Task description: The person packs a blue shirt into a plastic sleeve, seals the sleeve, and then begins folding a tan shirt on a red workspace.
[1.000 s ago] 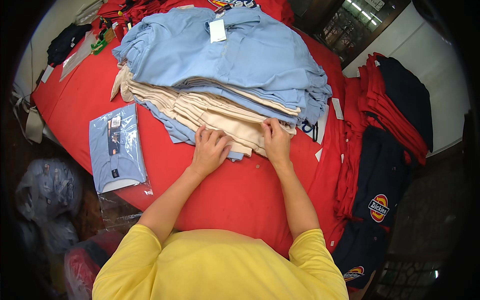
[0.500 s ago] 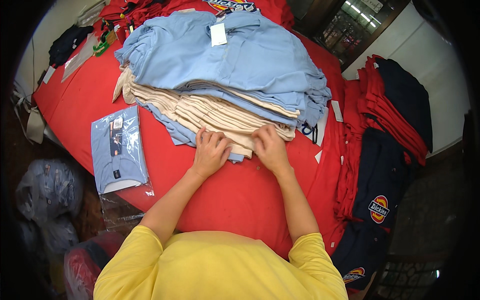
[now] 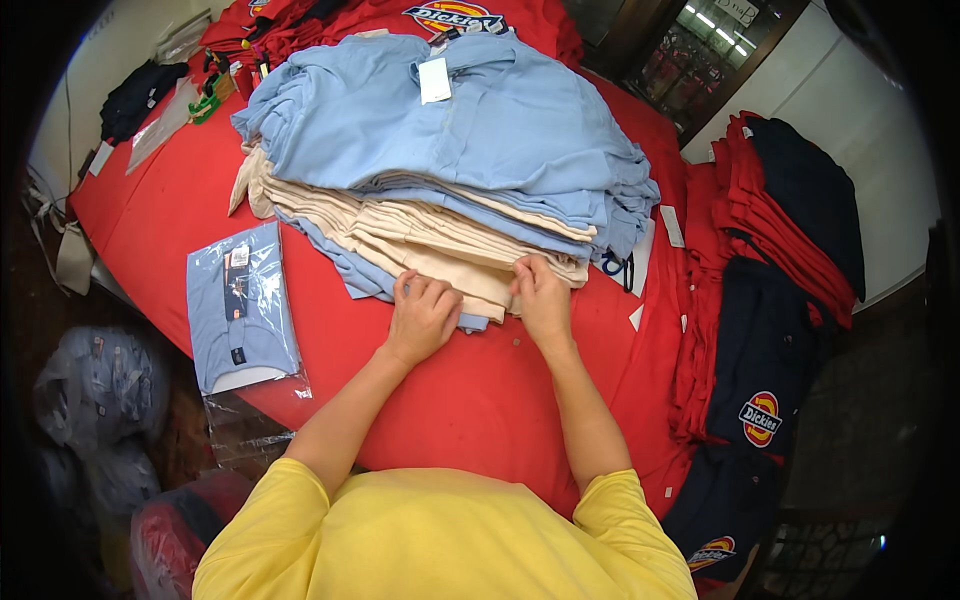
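Head view: hands [image 3: 426, 318] touch the cream garments [image 3: 420, 240].

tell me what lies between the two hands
Between the left hand and right hand, the head view shows the edge of cream cloth, a bit of blue cloth under it, then red cloth nearer the body.

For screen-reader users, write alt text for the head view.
A person's left hand touches and right hand pinches the near edge of cream garments under light-blue shirts on red cloth. A bagged blue garment lies left; red garments and navy garments lie right.
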Motion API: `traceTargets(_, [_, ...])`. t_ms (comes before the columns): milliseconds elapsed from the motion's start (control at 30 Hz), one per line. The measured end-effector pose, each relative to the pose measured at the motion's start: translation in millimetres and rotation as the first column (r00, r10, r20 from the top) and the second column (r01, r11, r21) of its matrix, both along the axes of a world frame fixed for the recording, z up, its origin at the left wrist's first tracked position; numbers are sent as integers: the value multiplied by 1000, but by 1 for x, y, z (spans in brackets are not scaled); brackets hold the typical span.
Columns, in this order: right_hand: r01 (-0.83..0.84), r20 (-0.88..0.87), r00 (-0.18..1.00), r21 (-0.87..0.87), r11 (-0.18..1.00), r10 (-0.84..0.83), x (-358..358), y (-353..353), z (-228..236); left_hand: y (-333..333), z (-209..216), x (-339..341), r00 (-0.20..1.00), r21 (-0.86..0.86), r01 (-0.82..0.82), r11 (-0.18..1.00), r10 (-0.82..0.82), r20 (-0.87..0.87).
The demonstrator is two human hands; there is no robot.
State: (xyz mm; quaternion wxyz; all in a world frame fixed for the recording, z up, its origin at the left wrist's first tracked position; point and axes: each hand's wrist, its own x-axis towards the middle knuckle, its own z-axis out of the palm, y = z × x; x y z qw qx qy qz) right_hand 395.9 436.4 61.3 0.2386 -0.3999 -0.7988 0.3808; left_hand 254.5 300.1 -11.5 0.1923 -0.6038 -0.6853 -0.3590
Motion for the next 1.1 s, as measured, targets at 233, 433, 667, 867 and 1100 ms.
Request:
traceTargets(233, [-207,34,970,637,742,241,-3,-10,-34,-5,3,6,995,-2,99,995,-99,-19])
traceTargets(433, [-41,-263,960,226,973,101,-9,7,-5,-7,0,3,991,-35,137,990,-137,-7])
traceTargets(667, [-279,122,956,664,694,268,-10,4,-31,-4,0,4,985,-3,172,985,-172,-17])
traceTargets(867, [-104,-80,978,605,789,190,-20,4,2,-14,4,3,997,36,8,999,-10,76])
traceTargets(1100, [-375,124,915,618,691,384,-8,-7,-36,-27,11,-36,971,0,-213,977,211,112])
